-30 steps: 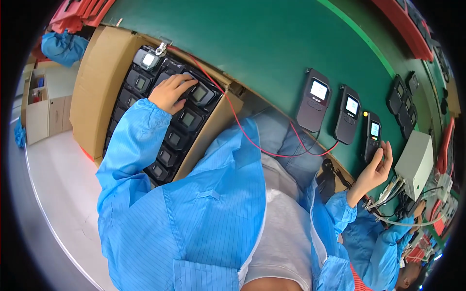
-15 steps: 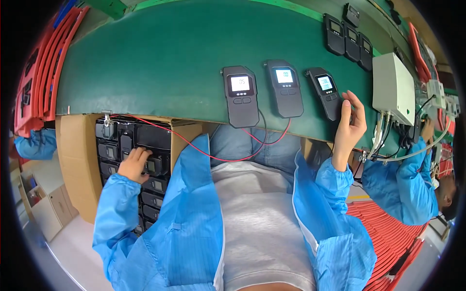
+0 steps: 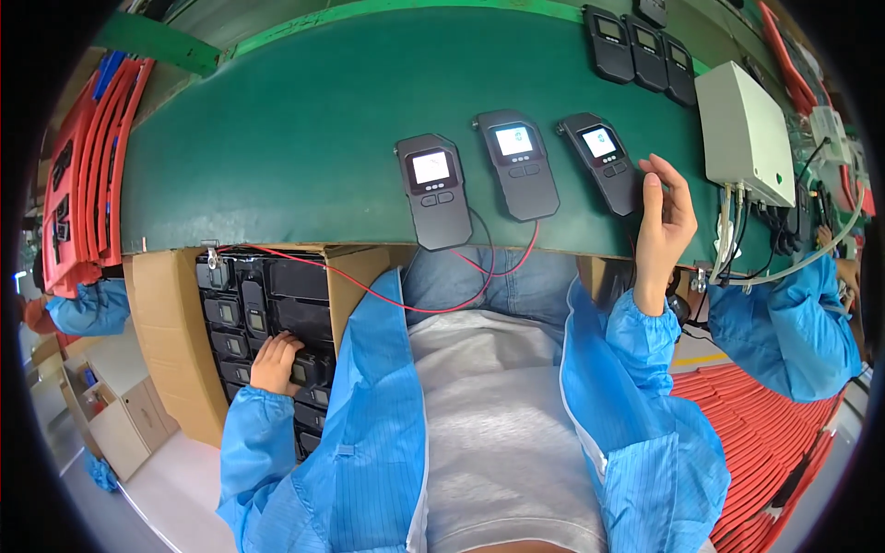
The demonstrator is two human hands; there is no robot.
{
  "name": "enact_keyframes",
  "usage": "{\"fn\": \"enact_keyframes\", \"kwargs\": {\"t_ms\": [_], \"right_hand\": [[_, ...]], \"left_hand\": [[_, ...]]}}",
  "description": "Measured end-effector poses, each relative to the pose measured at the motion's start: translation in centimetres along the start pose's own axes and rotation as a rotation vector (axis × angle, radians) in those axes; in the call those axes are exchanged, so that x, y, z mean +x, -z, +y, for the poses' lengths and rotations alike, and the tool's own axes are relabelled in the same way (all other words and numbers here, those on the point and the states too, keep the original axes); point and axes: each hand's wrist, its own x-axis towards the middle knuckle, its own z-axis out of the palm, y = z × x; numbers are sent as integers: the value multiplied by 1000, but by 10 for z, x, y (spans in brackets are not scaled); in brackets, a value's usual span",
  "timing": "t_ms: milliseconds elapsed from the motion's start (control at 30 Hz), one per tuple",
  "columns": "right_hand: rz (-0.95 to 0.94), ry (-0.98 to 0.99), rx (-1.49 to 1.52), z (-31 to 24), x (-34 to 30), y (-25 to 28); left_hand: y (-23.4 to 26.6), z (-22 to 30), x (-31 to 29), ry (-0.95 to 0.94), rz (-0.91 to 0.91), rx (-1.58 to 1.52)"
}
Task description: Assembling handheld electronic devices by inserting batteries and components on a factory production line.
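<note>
Over an open cardboard box [image 3: 171, 341] at the left, my left hand [image 3: 274, 364] is closed with bent fingers at a black handheld meter [image 3: 312, 369]; the hand partly hides it. Three meters with lit screens lie on the green table: a left meter [image 3: 439, 217], a middle meter [image 3: 527, 189] and a right meter [image 3: 613, 180]. My right hand [image 3: 667, 217] is raised just right of the right meter, palm turned inward, fingers loosely bent and apart, holding nothing. A red cable [image 3: 369, 297] runs from the table edge above the box toward the middle meter's lower end.
Several unlit meters [image 3: 650, 60] lie at the far right of the green table [image 3: 295, 120]. A white control box [image 3: 745, 138] with cables stands near them. Red trays are stacked at left [image 3: 88, 184] and lower right [image 3: 737, 433]. Another person's blue sleeve [image 3: 784, 318] shows at right.
The view has shifted a little, moving the meters leftward in the picture. My left hand is lower over the box, still at a meter. My right hand stays beside the right meter. The screen readings look different.
</note>
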Motion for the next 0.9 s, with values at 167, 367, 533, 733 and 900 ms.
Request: {"fn": "enact_keyframes", "kwargs": {"t_ms": [167,367,533,733,900], "right_hand": [[-11,13,12,2,-2,3],[1,47,71,4,-5,3],[12,-1,77,2,-4,6],[-21,-1,149,5,3,8],[-18,49,202,9,5,9]], "left_hand": [[0,4,-4,-73,-11,57],[-24,-4,-18,-72,119,99],[5,2,-20,-13,187,23],[91,-7,10,372,597,-174],[165,-1,146,104,744,-562]]}}
